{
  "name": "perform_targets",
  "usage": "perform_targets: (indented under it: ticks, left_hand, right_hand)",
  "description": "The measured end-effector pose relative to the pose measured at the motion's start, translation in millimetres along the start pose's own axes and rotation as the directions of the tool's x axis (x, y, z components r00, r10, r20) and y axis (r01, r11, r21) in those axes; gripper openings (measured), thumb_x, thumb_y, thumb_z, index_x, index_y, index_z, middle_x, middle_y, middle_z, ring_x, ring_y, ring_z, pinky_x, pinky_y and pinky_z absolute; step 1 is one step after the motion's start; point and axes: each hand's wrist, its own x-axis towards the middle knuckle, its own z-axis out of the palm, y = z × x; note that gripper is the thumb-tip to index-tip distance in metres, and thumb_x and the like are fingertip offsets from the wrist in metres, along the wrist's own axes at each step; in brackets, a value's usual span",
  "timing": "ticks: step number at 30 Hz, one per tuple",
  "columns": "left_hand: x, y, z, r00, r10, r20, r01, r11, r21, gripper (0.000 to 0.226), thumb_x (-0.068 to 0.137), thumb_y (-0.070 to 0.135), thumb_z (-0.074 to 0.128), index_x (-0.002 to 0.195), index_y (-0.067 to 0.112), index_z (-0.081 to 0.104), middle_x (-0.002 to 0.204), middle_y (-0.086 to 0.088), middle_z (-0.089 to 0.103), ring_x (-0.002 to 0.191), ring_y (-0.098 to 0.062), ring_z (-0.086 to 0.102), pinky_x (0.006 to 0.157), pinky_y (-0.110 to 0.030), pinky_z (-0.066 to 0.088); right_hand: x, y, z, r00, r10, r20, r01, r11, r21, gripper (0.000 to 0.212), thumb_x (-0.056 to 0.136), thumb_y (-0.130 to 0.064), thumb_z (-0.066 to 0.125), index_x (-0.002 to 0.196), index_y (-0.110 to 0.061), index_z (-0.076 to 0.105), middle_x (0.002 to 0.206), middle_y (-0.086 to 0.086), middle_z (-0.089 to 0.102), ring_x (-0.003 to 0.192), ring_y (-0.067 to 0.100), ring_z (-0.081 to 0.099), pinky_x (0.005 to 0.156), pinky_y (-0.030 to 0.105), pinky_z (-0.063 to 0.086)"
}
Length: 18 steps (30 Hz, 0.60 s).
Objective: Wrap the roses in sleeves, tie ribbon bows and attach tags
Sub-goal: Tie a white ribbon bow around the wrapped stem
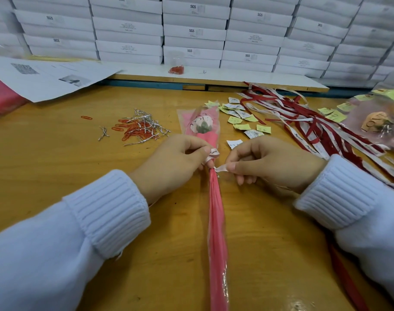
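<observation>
A pale rose (201,125) lies in a pink, clear-fronted sleeve (216,221) on the wooden table (57,167), head pointing away from me. A white printed ribbon (214,152) wraps the sleeve's neck. My left hand (177,162) pinches one ribbon end at the neck. My right hand (270,161) pinches the other ribbon end (221,168) just to the right. Loose red and white ribbons (314,122) lie at the right. Small yellow and white tags (242,117) are scattered behind my right hand.
Silver twist ties and orange paper clips (138,127) sit left of the rose. A finished wrapped rose (378,123) lies far right. Printed paper sheets (50,76) cover the back left. Stacked white boxes (196,30) wall the back. A red ribbon (346,279) trails under my right sleeve.
</observation>
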Motion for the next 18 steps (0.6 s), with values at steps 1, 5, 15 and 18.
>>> perform_targets:
  ticks: [1, 5, 15, 18]
  left_hand:
    - [0.6, -0.9, -0.1, 1.0, 0.001, 0.003, -0.001, 1.0, 0.001, 0.023, 0.096, 0.011, 0.049, 0.084, 0.015, 0.069, 0.066, 0.01, 0.065, 0.063, -0.002, 0.056, 0.07, -0.018, 0.05]
    - [1.9, -1.9, -1.1, 0.999, 0.032, 0.023, -0.033, 0.999, 0.026, 0.024, 0.097, 0.009, 0.046, 0.093, 0.016, 0.069, 0.07, 0.01, 0.064, 0.06, 0.002, 0.054, 0.059, -0.01, 0.046]
    - [2.0, -2.8, -2.6, 0.999, 0.04, 0.029, -0.043, 0.993, 0.109, 0.026, 0.098, 0.014, 0.045, 0.107, 0.02, 0.069, 0.072, 0.002, 0.065, 0.049, 0.005, 0.049, 0.054, -0.015, 0.038]
    - [3.5, -3.6, -1.1, 1.0, 0.007, 0.028, -0.01, 0.997, 0.082, 0.027, 0.099, 0.013, 0.044, 0.112, 0.021, 0.066, 0.071, 0.002, 0.062, 0.056, -0.002, 0.05, 0.061, -0.023, 0.041]
  right_hand:
    - [-0.2, 0.3, -0.4, 1.0, -0.003, 0.003, 0.003, 1.0, 0.001, 0.011, 0.089, -0.014, 0.061, 0.082, -0.014, 0.069, 0.06, -0.004, 0.066, 0.053, 0.003, 0.056, 0.056, 0.014, 0.048]
    - [-0.6, 0.0, -4.0, 1.0, -0.017, -0.012, 0.018, 0.998, 0.061, 0.002, 0.088, -0.01, 0.061, 0.09, -0.011, 0.062, 0.064, 0.001, 0.068, 0.056, 0.009, 0.059, 0.057, 0.018, 0.05]
    - [-2.8, -2.0, -4.3, 0.981, -0.193, 0.004, 0.18, 0.921, 0.347, 0.025, 0.08, -0.005, 0.046, 0.083, -0.01, 0.071, 0.078, 0.009, 0.07, 0.067, 0.016, 0.063, 0.062, 0.021, 0.052]
    - [-3.0, -1.9, -5.7, 0.979, -0.203, 0.017, 0.18, 0.901, 0.394, 0.033, 0.075, -0.002, 0.04, 0.089, -0.004, 0.07, 0.082, 0.013, 0.071, 0.07, 0.019, 0.064, 0.064, 0.024, 0.053]
